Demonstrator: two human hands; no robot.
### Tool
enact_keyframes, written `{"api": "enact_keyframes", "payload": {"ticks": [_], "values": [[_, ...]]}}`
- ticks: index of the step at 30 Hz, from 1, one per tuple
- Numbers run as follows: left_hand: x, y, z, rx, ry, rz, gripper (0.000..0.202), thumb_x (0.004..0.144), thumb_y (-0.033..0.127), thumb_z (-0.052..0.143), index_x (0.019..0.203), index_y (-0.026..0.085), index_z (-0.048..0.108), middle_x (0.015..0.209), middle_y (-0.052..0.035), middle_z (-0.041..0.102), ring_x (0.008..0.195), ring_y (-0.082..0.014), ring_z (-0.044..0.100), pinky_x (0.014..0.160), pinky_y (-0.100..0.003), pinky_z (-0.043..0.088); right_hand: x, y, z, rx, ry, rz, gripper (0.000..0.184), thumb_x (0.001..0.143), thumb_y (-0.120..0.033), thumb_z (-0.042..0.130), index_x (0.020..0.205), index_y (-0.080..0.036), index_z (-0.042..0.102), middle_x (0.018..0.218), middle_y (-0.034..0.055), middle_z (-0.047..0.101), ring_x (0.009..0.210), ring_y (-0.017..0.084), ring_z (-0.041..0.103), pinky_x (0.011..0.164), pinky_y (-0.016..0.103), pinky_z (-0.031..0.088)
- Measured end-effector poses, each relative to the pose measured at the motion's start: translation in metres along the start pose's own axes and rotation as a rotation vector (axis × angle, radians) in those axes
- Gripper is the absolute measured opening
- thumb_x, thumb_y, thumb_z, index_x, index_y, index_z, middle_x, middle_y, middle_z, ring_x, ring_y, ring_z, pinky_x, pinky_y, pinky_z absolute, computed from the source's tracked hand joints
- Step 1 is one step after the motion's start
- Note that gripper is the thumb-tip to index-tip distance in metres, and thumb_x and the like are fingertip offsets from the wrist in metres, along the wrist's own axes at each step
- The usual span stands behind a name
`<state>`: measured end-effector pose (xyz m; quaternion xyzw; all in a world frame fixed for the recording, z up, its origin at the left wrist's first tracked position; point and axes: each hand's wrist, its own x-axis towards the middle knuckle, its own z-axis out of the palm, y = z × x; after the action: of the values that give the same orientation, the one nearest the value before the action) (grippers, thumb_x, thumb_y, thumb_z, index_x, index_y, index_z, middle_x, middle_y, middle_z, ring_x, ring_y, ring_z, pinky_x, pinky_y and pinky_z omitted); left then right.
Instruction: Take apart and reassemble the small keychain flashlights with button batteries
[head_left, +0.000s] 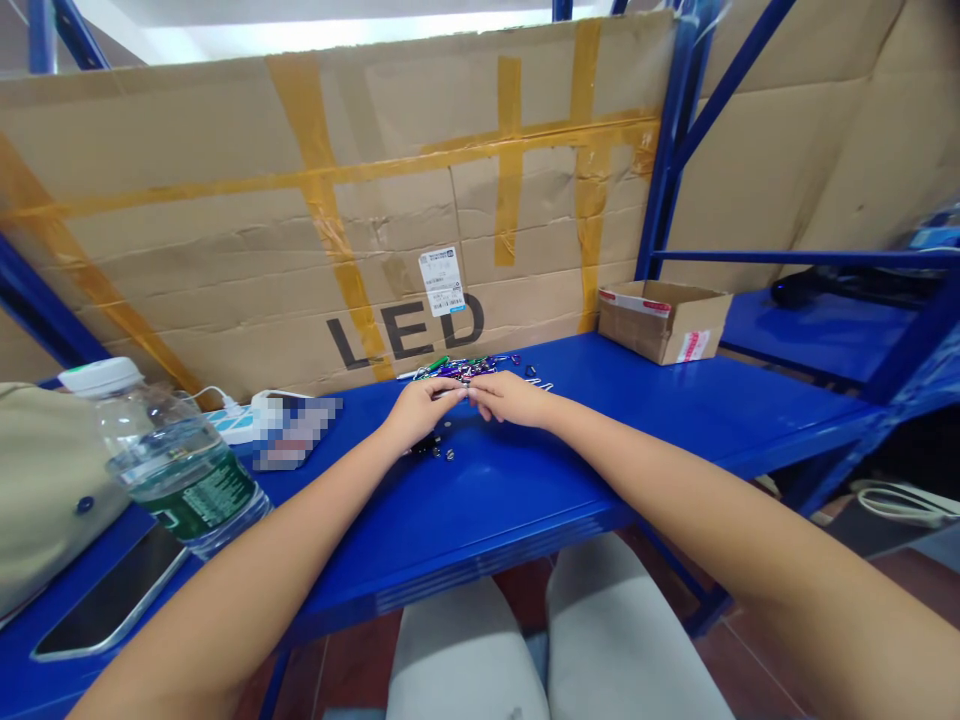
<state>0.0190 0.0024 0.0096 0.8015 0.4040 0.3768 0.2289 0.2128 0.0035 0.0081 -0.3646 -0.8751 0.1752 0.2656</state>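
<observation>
Left hand (418, 412) meeting right hand (511, 398), small colored carabiners (465, 368) just behind, blue metal shelf (525, 500), taped cardboard (225, 200) beyond

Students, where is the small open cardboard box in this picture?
In the head view, the small open cardboard box sits at the right of the blue metal shelf, against the taped LED carton.

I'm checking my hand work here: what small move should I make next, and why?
Probably finish the work between the left hand and right hand before reaching for more: their fingers meet right beside the coloured carabiners, leaving no hand free.
</observation>
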Motion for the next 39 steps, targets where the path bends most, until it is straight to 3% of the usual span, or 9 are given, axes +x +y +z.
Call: {"api": "enact_keyframes", "payload": {"ticks": [4, 9, 12, 17, 20, 24, 29, 34, 39], "values": [[-0.001, 0.003, -0.004, 0.143, 0.025, 0.235, 0.021, 0.082, 0.036, 0.061, 0.091, 0.020, 0.072, 0.091, -0.0049, 0.072, 0.086, -0.0193, 0.063, 0.080, -0.031, 0.047, 0.003, 0.006, 0.003, 0.502, -0.107, 0.140, 0.027, 0.096, -0.032, 0.036, 0.078, -0.017, 0.050, 0.049, -0.0045, 0.053, 0.038, 0.008, 0.042, 0.044, 0.021, 0.034], [-0.001, 0.002, -0.005, 0.227, 0.021, 0.349, 0.019, 0.084, 0.031, 0.058, 0.093, 0.021, 0.072, 0.090, -0.0055, 0.071, 0.085, -0.0187, 0.062, 0.080, -0.030, 0.047, 0.001, 0.004, 0.002, 0.626, -0.163, 0.196, 0.029, 0.096, -0.034, 0.035, 0.078, -0.017, 0.050, 0.048, -0.0050, 0.051, 0.037, 0.008, 0.040, 0.040, 0.020, 0.029], [-0.001, 0.001, -0.003, 0.212, 0.041, 0.291, 0.021, 0.085, 0.033, 0.056, 0.092, 0.021, 0.072, 0.091, -0.0049, 0.071, 0.086, -0.0190, 0.062, 0.081, -0.030, 0.046, 0.000, -0.001, 0.000, 0.472, -0.122, 0.168, 0.028, 0.097, -0.034, 0.032, 0.082, -0.018, 0.049, 0.055, -0.0044, 0.053, 0.040, 0.009, 0.042, 0.043, 0.022, 0.033], [0.000, -0.004, -0.001, 0.132, 0.090, 0.126, 0.024, 0.083, 0.038, 0.058, 0.091, 0.020, 0.072, 0.094, -0.0053, 0.071, 0.089, -0.0208, 0.063, 0.081, -0.032, 0.047, -0.001, -0.007, -0.008, -0.249, 0.083, -0.012, 0.019, 0.095, -0.027, 0.041, 0.086, -0.017, 0.054, 0.085, 0.0053, 0.065, 0.074, 0.015, 0.059, 0.064, 0.025, 0.039], [0.000, -0.006, 0.001, 0.069, 0.083, 0.070, 0.026, 0.081, 0.041, 0.059, 0.091, 0.020, 0.072, 0.095, -0.0052, 0.072, 0.090, -0.0219, 0.064, 0.082, -0.032, 0.047, -0.003, -0.010, -0.010, -0.526, 0.047, -0.039, 0.023, 0.097, -0.029, 0.038, 0.093, -0.018, 0.057, 0.093, 0.0081, 0.068, 0.083, 0.019, 0.061, 0.064, 0.026, 0.036], [0.000, -0.006, 0.003, -0.018, 0.049, 0.024, 0.029, 0.081, 0.043, 0.060, 0.093, 0.019, 0.072, 0.097, -0.0053, 0.073, 0.092, -0.0228, 0.065, 0.085, -0.033, 0.048, -0.006, -0.015, -0.010, -0.693, 0.048, 0.008, 0.024, 0.097, -0.030, 0.036, 0.098, -0.018, 0.057, 0.095, 0.0086, 0.069, 0.083, 0.021, 0.064, 0.061, 0.027, 0.035], [0.001, -0.005, 0.003, -0.033, 0.055, -0.002, 0.030, 0.080, 0.043, 0.061, 0.094, 0.018, 0.072, 0.097, -0.0061, 0.073, 0.092, -0.0231, 0.065, 0.087, -0.035, 0.048, -0.006, -0.018, -0.009, -0.729, 0.095, 0.007, 0.025, 0.097, -0.032, 0.036, 0.102, -0.018, 0.056, 0.097, 0.0093, 0.069, 0.084, 0.022, 0.065, 0.061, 0.027, 0.036], [0.000, -0.005, 0.001, -0.023, 0.032, 0.022, 0.029, 0.080, 0.044, 0.062, 0.092, 0.020, 0.073, 0.096, -0.0047, 0.073, 0.092, -0.0225, 0.065, 0.086, -0.033, 0.047, -0.004, -0.015, -0.007, -0.640, 0.050, -0.009, 0.023, 0.096, -0.027, 0.037, 0.098, -0.017, 0.058, 0.093, 0.0097, 0.069, 0.080, 0.021, 0.063, 0.062, 0.027, 0.035], [0.000, -0.004, -0.003, 0.081, 0.042, 0.104, 0.025, 0.080, 0.041, 0.062, 0.090, 0.022, 0.074, 0.094, -0.0045, 0.073, 0.090, -0.0217, 0.065, 0.083, -0.033, 0.048, -0.001, -0.009, 0.000, -0.220, 0.081, -0.034, 0.021, 0.093, -0.022, 0.040, 0.080, -0.016, 0.055, 0.074, 0.0046, 0.064, 0.069, 0.014, 0.057, 0.066, 0.025, 0.037]]}}
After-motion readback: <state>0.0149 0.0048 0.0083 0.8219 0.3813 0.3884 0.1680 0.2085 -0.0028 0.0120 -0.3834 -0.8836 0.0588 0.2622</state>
